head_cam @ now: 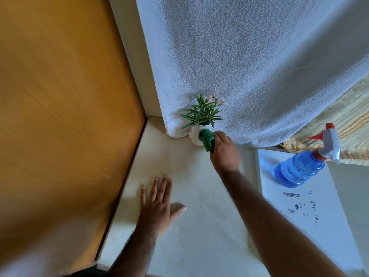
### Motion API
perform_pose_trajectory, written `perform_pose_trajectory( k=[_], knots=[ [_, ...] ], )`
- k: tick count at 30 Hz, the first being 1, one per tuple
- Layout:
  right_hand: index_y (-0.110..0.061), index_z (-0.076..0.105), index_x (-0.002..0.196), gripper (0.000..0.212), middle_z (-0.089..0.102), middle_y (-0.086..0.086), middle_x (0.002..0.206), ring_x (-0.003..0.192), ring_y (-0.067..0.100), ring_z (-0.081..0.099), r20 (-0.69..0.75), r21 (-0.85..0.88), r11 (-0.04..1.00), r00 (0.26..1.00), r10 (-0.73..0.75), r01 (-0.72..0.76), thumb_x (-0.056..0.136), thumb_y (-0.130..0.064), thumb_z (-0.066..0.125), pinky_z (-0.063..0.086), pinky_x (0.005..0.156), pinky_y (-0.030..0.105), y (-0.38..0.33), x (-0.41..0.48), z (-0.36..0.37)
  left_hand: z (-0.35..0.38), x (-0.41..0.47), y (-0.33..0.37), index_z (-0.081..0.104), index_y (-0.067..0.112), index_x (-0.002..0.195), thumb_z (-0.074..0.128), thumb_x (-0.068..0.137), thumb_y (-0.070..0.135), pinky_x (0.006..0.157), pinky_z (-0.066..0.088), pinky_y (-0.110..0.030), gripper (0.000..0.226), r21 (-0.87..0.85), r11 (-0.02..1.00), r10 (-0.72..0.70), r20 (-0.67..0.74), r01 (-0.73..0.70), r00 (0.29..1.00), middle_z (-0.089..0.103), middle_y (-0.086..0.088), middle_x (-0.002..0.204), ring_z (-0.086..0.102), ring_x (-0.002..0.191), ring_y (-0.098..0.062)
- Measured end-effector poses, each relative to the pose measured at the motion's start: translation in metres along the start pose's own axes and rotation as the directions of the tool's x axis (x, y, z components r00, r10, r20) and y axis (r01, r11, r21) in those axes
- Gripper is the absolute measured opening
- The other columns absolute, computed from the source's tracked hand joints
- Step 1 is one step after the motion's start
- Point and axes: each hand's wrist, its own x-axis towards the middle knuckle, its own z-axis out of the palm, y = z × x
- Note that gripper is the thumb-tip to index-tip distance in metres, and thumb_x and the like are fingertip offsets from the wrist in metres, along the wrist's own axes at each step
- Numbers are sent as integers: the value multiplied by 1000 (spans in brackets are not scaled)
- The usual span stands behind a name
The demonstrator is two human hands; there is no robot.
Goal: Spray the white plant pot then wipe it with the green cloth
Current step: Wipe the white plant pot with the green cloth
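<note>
A small white plant pot (194, 135) with green leaves and pink flowers stands at the back of the pale counter, against a hanging white cloth. My right hand (224, 152) grips a bunched green cloth (207, 139) and presses it on the pot's right side. My left hand (157, 202) lies flat on the counter, fingers spread, holding nothing. A blue spray bottle (301, 168) with a white and red trigger head stands apart at the right on a white board.
An orange wooden panel (65, 116) walls the left side. The white textured cloth (249, 66) hangs behind the pot. A white board (311, 212) with dark marks lies at the right, and a striped yellow fabric (347, 124) shows behind the bottle.
</note>
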Motion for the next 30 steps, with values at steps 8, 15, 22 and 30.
perform_pose_trajectory(
  k=[8, 15, 22, 30],
  knots=[
    [-2, 67, 124, 50, 68, 13, 118, 98, 40, 64, 33, -21, 1000, 999, -18, 19, 75, 7, 70, 56, 65, 44, 2, -9, 1, -1, 0, 1, -1, 20, 155, 22, 82, 84, 119, 0, -62, 100, -3, 1000, 2, -4, -2, 1000, -1, -3, 165, 1, 152, -27],
    [-1, 65, 126, 50, 68, 15, 118, 100, 39, 63, 3, -37, 996, 997, -81, 81, 77, 6, 70, 56, 70, 44, -15, 1, 4, 1, 1, 0, -6, 21, 155, 17, 81, 86, 119, -2, -61, 101, 12, 1000, -9, 9, 9, 1000, -6, -1, 166, -3, 152, -25],
    [-2, 65, 128, 45, 67, 15, 124, 104, 40, 62, 142, -90, 991, 986, -83, 97, 83, 3, 64, 56, 72, 46, -9, -14, 10, 1, 0, 0, 3, 19, 156, 19, 82, 85, 119, 4, -64, 100, -4, 1000, -1, -7, 1, 1000, 1, -2, 166, 4, 152, -27],
    [-4, 63, 129, 59, 72, 13, 111, 92, 38, 68, 40, 6, 997, 996, -76, 76, 72, 2, 78, 56, 61, 39, -5, -44, -35, -2, 0, 1, 4, 18, 156, 17, 81, 84, 118, 8, -64, 101, 18, 1000, -14, 26, 14, 1000, 3, -6, 166, 8, 152, -29]
  ],
)
